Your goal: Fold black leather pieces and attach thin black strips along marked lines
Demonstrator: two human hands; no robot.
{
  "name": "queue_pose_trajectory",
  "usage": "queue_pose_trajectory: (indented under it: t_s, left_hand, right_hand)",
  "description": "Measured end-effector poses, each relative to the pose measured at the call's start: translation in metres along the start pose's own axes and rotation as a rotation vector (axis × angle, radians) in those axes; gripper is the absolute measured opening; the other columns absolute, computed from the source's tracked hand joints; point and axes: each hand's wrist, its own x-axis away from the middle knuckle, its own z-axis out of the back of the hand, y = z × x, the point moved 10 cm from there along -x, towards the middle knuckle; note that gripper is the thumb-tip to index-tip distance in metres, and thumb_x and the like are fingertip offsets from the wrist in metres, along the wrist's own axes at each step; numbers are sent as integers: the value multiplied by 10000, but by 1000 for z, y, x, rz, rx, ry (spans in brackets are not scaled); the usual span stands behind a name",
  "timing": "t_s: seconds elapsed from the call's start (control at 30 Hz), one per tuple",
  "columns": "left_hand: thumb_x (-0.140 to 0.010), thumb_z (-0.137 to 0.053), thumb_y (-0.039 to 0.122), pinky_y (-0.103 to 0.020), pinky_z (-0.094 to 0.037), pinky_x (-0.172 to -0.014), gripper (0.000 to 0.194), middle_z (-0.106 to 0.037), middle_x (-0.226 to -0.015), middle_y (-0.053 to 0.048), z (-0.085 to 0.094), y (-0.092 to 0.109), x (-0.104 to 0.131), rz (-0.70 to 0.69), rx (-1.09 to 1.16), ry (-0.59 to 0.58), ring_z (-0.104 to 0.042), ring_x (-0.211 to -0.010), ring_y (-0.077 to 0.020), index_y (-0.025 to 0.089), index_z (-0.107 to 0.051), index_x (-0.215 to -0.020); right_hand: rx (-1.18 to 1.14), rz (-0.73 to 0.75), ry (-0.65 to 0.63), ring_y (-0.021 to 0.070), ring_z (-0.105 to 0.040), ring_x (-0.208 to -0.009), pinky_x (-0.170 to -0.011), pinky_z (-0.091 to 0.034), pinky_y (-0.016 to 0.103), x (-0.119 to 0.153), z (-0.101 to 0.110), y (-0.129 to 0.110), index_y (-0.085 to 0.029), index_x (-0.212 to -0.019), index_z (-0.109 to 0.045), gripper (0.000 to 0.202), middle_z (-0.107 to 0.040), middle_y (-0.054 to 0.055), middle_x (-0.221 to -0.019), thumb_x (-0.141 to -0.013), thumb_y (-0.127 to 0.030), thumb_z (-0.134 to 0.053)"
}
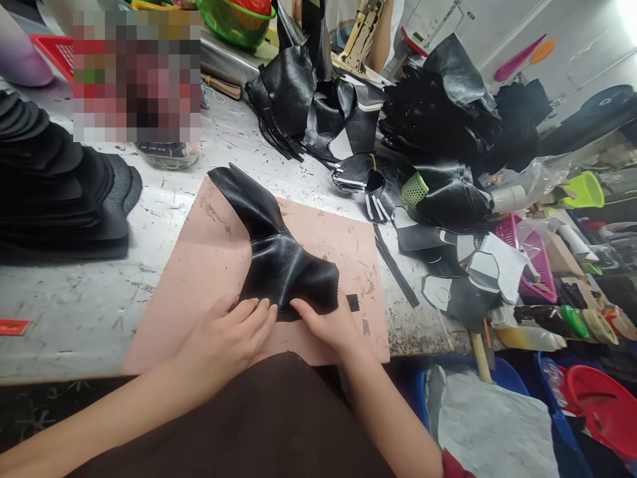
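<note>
A glossy black leather piece (283, 265), seamed across its middle, lies on a pinkish board (174, 279) in front of me. My left hand (239, 332) rests at its near left edge, fingers side by side and laid on the leather. At the near right corner, my right hand (326, 325) has the edge between its thumb on top and fingers at the side, partly hidden. A short dark strip with a toothed end (352, 303) pokes out beside the right hand.
Stacked black shaped pieces (60, 199) stand on the left. More black leather pieces (438, 99) pile up at the back right. Loose cut pieces (462, 265), a pink basket (542, 279) and bottles (542, 322) crowd the right side. A blue bin (502, 372) sits below the table edge.
</note>
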Motion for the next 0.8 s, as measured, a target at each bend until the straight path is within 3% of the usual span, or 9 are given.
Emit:
queue_pose_trajectory:
  t_s: [0.23,0.43,0.57,0.67,0.73,0.8]
  left_hand:
    - [-827,-388,142,-355,-341,-693,324,-664,-915,-57,-6,-1,-1,0,-2,-64,-551,-771,-200,184,-597,-1072]
    - [-840,-449,254,-366,-323,-649,270,-606,-725,-50,-5,3,-11,9,-53,-49,-501,-653,-203,156,-620,-1024]
    - [-787,-546,383,-378,-349,-685,325,-613,-813,-85,-6,0,-15,64,41,-152,-531,-735,-232,148,-625,-996]
    - [-776,-553,360,-362,-377,-698,260,-628,-949,-108,-1,-7,-5,233,271,-136,-557,-841,-249,174,-645,-933]
    - [-790,-518,348,-314,-400,-636,212,-642,-827,-69,-9,-12,9,428,615,-155,-575,-749,-210,192,-659,-812]
    - [-756,-556,382,-268,-411,-555,209,-623,-674,-22,-29,-12,27,699,1089,-229,-569,-617,-169,200,-656,-746]
  right_hand:
    - [24,12,-3,255,-605,-985,-853,-485,377,-1,-3,4,-169,-1092,-585,441,-656,86,-1031,-684,-319,-656]
    - [-20,31,69,255,-620,-902,-800,-497,374,-3,15,-1,-159,-1009,-614,365,-666,75,-956,-691,-337,-627]
    - [-53,-62,-109,270,-623,-826,-729,-504,389,-8,17,4,-136,-821,-635,262,-674,73,-820,-673,-352,-628]
    - [-106,-100,-199,272,-611,-892,-772,-496,392,-6,11,3,-156,-850,-649,286,-678,59,-880,-616,-316,-689]
    - [-226,-102,-107,265,-609,-916,-799,-494,393,-2,13,0,-163,-871,-653,302,-678,57,-912,-621,-329,-688]
    - [-382,-73,1,257,-605,-942,-831,-490,392,5,13,-4,-162,-897,-649,315,-679,62,-926,-649,-356,-671]
